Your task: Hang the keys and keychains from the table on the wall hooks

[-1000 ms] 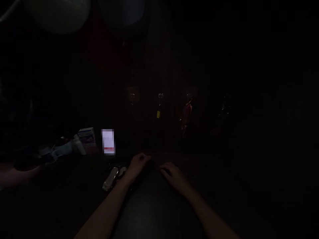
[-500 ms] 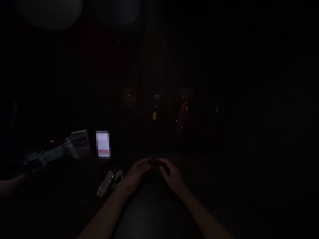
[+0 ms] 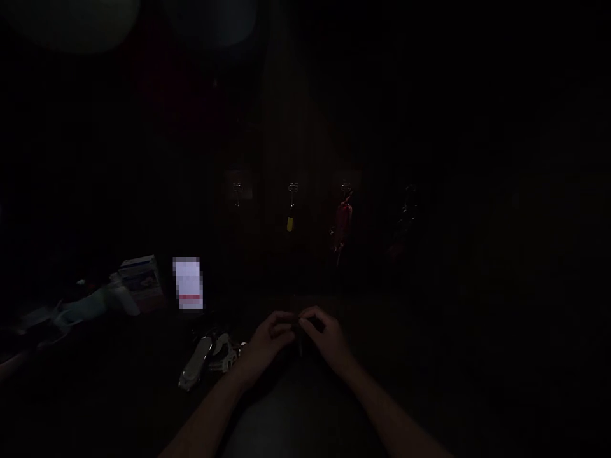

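The scene is very dark. My left hand [image 3: 266, 343] and my right hand [image 3: 330, 337] are close together over the dark table surface, fingertips nearly meeting. Both hands have their fingers curled in toward the thumbs. Between them a thin dark strip [image 3: 300, 346] points down; what it belongs to is hidden in shadow. Left of my left wrist lies a long, shiny pale object [image 3: 195, 364] with rounded ends, its kind unclear. Beside it sits a small cluster of whitish pieces [image 3: 223, 353], partly behind my left hand.
At the left stand a lit, blurred screen [image 3: 189, 280] and a printed box [image 3: 142, 280], near a pale teal cloth-like item [image 3: 83, 308]. From clips on the back wall hang a yellow tag-like piece [image 3: 289, 223], a red bundle [image 3: 342, 222] and some shiny dark items [image 3: 405, 216].
My fingertips have come closer together, and the right thumb and fingers have closed in. The thin strip between the hands now shows more. The whole view has shifted slightly.
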Available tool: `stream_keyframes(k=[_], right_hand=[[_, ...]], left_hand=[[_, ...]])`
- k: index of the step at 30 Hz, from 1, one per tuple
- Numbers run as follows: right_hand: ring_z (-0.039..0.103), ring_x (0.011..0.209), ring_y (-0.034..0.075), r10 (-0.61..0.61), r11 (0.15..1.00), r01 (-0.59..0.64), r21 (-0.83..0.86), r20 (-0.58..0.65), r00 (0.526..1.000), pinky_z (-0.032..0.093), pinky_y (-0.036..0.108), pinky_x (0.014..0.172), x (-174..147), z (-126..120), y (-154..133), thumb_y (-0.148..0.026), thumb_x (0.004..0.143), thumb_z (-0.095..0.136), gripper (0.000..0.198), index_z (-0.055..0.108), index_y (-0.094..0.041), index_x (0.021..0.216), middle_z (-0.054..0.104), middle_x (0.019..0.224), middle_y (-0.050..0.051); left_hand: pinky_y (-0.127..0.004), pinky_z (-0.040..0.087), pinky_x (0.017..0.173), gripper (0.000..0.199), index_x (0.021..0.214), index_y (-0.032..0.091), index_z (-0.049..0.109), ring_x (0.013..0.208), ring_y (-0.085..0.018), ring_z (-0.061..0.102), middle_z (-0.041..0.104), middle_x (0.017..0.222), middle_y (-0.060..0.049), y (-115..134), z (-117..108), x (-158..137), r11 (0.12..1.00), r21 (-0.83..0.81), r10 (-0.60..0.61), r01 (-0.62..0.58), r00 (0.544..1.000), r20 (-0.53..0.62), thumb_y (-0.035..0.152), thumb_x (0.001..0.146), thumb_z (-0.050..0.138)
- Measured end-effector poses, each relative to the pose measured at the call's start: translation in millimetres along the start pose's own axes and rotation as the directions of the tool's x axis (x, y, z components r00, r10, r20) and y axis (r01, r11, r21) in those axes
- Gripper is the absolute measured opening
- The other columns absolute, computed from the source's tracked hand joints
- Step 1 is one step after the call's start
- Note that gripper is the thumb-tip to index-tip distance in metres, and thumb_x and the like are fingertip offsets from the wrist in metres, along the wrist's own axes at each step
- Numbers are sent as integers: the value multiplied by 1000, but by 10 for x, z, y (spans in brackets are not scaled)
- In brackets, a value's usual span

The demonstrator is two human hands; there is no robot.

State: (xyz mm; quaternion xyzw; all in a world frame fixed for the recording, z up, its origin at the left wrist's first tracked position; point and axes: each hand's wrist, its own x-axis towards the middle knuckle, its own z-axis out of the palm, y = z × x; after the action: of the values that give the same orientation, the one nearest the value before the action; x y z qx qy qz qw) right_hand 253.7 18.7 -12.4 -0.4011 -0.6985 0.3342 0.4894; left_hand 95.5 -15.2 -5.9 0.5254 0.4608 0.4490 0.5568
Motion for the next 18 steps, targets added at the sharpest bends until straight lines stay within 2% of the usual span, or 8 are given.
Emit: stream_keyframes(k=[3, 5, 8, 11, 18], right_hand=[[57, 76, 18, 31, 999, -31, 17, -36, 999, 42, 28, 73, 7, -5, -21, -34, 78, 52, 16, 57, -20, 70, 61, 74, 1], [57, 75, 17, 53, 998, -51, 26, -61, 997, 42, 27, 72, 11, -9, -29, -35, 77, 53, 17, 57, -20, 70, 60, 72, 0], [56, 74, 17, 72, 996, -68, 56, -80, 994, 42, 27, 71, 17, -16, -36, -36, 76, 54, 18, 57, -20, 69, 61, 71, 0], [57, 74, 18, 82, 994, -76, 75, -87, 993, 42, 27, 71, 22, -23, -38, -37, 75, 55, 19, 58, -20, 69, 61, 71, 1], [57, 73, 17, 87, 994, -81, 71, -91, 992, 43, 27, 70, 24, -23, -23, -39, 76, 55, 20, 58, -20, 68, 61, 71, 0]], left_hand=[[-29, 45, 82, 39, 103, 21, 56, 96, -19, 60, 64, 105, -5, -3, 9, 6, 999, -18, 41, -41, 999, -19, 22, 66, 67], [-29, 45, 83, 34, 96, 20, 60, 96, -19, 60, 66, 102, -5, 6, 4, 17, 997, 20, 70, -69, 996, -62, 22, 64, 68], [-30, 46, 81, 22, 88, 19, 65, 88, -19, 63, 69, 90, -3, 18, -20, 42, 990, 119, 90, -75, 988, -127, 27, 68, 64], [-30, 46, 78, 21, 84, 19, 67, 82, -19, 63, 70, 81, -2, 15, -36, 65, 981, 170, 117, -90, 981, -157, 35, 72, 60], [-26, 48, 67, 25, 85, 19, 65, 70, -17, 65, 70, 74, 0, -12, -3, 100, 994, 50, 103, -95, 975, -199, 39, 73, 58]])
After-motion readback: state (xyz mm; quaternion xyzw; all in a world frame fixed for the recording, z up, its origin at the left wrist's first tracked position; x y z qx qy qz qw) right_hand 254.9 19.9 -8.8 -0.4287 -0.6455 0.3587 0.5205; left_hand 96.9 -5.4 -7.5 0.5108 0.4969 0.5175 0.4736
